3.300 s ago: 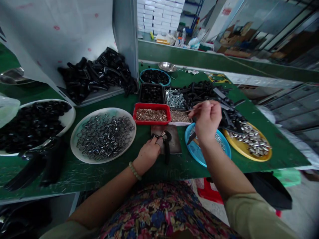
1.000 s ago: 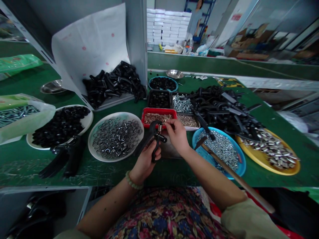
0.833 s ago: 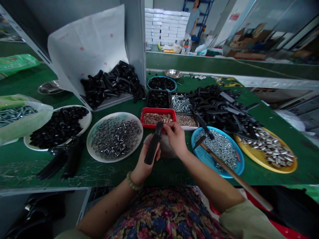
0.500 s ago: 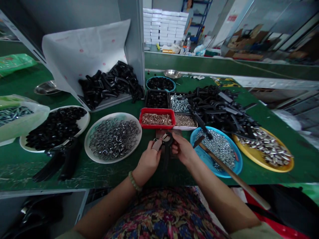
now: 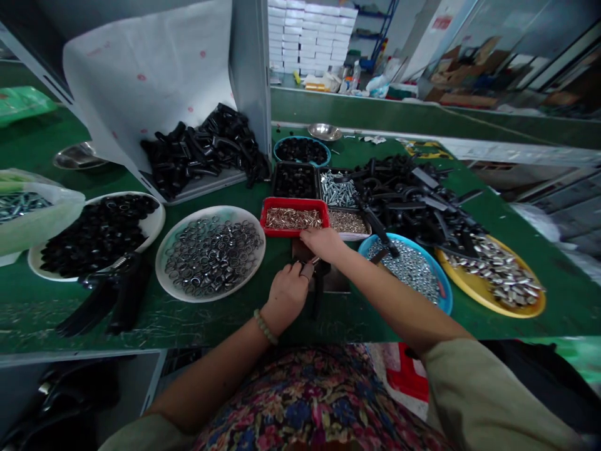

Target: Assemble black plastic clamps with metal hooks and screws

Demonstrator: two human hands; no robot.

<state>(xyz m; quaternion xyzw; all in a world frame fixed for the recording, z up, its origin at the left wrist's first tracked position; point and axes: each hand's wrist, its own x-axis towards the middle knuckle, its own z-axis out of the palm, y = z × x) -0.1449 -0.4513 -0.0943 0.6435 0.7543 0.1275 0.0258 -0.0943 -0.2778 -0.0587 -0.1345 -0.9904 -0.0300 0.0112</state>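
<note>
My left hand (image 5: 287,289) is closed around a black plastic part (image 5: 318,291) with a small metal piece, above a dark metal plate (image 5: 337,282) on the bench. My right hand (image 5: 323,243) is at the front rim of a red tray (image 5: 295,234) of small copper-coloured pins (image 5: 293,218). Its fingers look pressed together; whatever is between them is hidden. Beside my left hand stands a white plate of metal rings (image 5: 213,257). To the right, a blue tray (image 5: 446,300) holds small silvery parts, with a hammer's head (image 5: 379,255) over it, its handle behind my right forearm.
Black clamp-like assemblies (image 5: 408,200) are heaped at the right, by a yellow tray (image 5: 474,299) of metal pieces. Trays of screws (image 5: 338,190) and black parts stand behind the red one. A grey cabinet (image 5: 248,75) with black handles (image 5: 206,150) rises at back left.
My right hand has left the black part and moved forward to the red tray's front rim. The left hand keeps the part, slightly lower. The view has shifted a little.
</note>
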